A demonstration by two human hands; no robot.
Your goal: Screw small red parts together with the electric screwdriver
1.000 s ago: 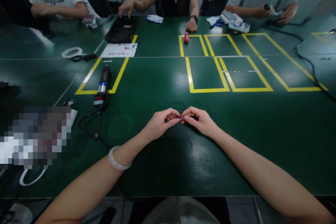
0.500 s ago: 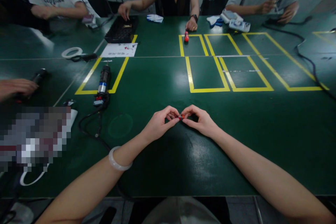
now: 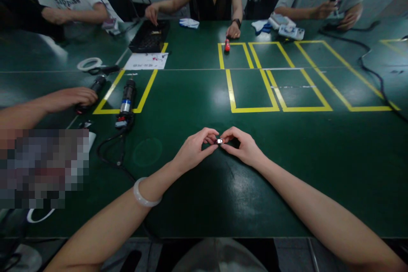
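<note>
My left hand (image 3: pixel 194 149) and my right hand (image 3: pixel 242 146) meet fingertip to fingertip over the near middle of the green table (image 3: pixel 191 102). Both pinch one tiny red and silver part (image 3: pixel 219 140) between thumb and forefinger. The hands rest low on the table surface. A pale bangle (image 3: pixel 145 193) sits on my left wrist. The part is too small to make out in detail.
An electric screwdriver (image 3: pixel 126 104) with a black cable lies left in a yellow-taped box. A co-worker's hand (image 3: pixel 68 97) holds another tool at far left. Across the table sit several people, with a black tray (image 3: pixel 149 36), a paper sheet (image 3: pixel 146 61), a tape roll (image 3: pixel 89 63) and a small red item (image 3: pixel 227 45).
My fingers shifted slightly on the small part, whose silver end now shows. A co-worker's hand with a dark tool has come in from the left toward the taped box.
</note>
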